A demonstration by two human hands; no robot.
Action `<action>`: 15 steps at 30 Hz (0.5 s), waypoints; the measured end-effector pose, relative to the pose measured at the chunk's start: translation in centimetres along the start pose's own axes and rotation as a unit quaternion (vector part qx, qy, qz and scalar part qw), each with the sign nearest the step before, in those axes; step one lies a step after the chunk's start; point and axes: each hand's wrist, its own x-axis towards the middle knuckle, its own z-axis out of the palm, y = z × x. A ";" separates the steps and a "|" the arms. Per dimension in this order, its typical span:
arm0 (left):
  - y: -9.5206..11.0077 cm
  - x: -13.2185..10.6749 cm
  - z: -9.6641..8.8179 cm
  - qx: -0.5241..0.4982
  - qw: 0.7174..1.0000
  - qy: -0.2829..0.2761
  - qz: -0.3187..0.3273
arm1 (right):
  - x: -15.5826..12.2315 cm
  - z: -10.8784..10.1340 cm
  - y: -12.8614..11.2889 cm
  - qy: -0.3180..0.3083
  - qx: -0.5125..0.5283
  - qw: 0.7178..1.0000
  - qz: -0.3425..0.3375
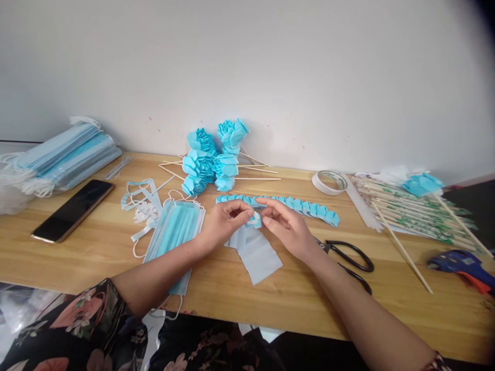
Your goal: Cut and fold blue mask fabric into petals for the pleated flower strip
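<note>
Near the middle of the table, my left hand [227, 220] pinches a small folded piece of light blue mask fabric [254, 221] between thumb and fingertips. My right hand [288, 226] is curved close beside the piece, thumb and index finger apart; whether its thumb touches the fabric is hard to see. Below both hands lie flat pale fabric squares [260, 256]. Just behind them runs a row of folded blue pieces [305, 207], partly hidden by my fingers. A stack of blue face masks [174, 226] lies under and beside my left forearm.
Blue fabric flowers [199, 167] on sticks lie at the back. To the right are a tape roll [329, 182], black-handled scissors [351, 255], wrapped sticks [413, 211] and a blue glue gun [460, 264]. Leftward are a phone [73, 210], mask scraps [147, 208] and piled masks [65, 154].
</note>
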 end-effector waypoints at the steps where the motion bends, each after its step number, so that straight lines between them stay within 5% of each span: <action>1: -0.1 0.0 0.0 0.002 1.000 -0.001 0.003 | 0.0 0.0 0.1 -0.002 0.003 1.000 0.002; 15: -0.6 0.2 -0.5 0.029 0.999 -0.009 0.023 | 0.3 0.1 0.8 0.070 -0.208 0.960 -0.172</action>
